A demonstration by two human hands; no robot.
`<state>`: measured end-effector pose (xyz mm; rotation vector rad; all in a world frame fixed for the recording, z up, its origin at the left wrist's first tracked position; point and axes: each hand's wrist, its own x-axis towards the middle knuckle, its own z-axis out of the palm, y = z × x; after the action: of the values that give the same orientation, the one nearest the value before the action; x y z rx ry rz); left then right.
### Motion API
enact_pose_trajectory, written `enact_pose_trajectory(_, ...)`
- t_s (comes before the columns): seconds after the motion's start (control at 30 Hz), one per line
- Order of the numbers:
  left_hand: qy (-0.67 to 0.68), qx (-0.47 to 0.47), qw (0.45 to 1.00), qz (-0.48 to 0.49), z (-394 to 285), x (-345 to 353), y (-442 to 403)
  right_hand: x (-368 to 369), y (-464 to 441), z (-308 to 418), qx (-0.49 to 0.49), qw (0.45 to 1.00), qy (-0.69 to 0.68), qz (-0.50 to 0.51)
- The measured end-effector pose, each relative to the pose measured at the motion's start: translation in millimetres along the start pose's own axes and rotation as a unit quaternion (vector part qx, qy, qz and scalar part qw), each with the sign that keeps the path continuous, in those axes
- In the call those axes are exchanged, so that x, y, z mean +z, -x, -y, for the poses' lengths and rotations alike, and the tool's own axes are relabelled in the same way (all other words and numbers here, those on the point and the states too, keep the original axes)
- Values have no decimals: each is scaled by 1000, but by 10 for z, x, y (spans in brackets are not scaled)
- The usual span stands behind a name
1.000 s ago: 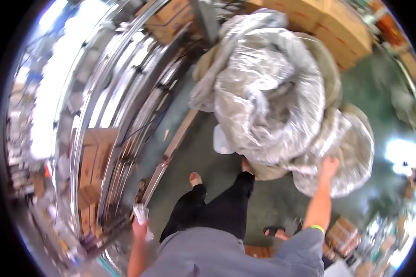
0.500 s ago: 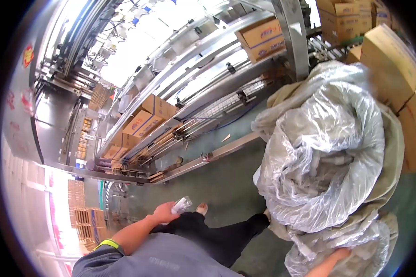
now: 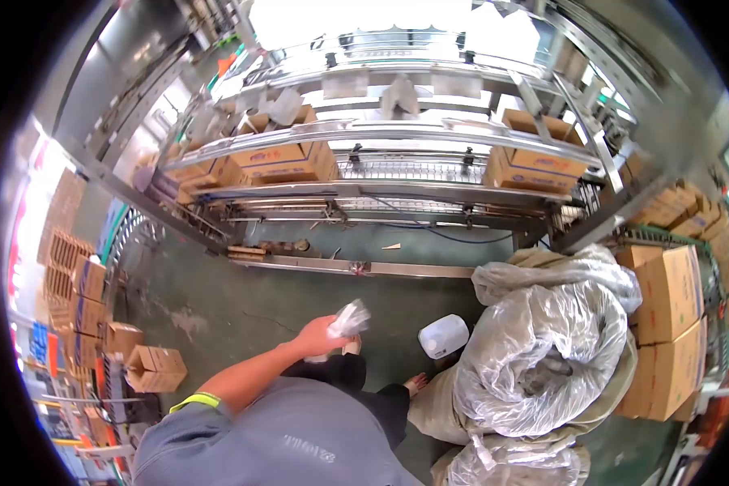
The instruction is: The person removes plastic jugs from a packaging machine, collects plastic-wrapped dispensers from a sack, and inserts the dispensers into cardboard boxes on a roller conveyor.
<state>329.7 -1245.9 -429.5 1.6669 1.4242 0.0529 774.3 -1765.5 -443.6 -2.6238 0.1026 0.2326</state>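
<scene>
while the left hand (image 3: 317, 334) holds plastic (image 3: 349, 320), floor (image 3: 219, 304) stretches to the rail (image 3: 413, 270)

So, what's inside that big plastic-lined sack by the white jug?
The plastic-lined sack shows crumpled, translucent material in its opening. Whatever lies deeper is covered, so I can't tell.

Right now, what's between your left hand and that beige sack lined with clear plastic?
In the head view: your toes, some green floor, then a white plastic jug.
</scene>
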Motion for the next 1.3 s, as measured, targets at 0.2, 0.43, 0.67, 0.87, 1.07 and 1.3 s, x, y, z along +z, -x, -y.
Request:
enact_pose_trajectory(0.2,548,127,726,396,-453,-455,-231,785,1745,2901,-140,932,-220,252)
enact_pose_trajectory(0.43,572,152,712,378,-129,-1660,-82,1686,3331,4271,-275,795,-10,540)
enact_pose_trajectory(0.67,469,290,768,325,501,-2236,408,1898,3679,4781,-154,668,-92,722)
enact_pose_trajectory(0.87,486,362,782,146,830,-2395,567,1774,3810,5226,-296,750,18,592)
enact_pose_trajectory(1.07,708,217,610,281,550,-2080,365,2183,4016,5955,-434,760,-328,356)
enact_pose_trajectory(1.3,488,347,733,324,467,-2050,-329,2438,4219,6333,-615,646,-354,282)
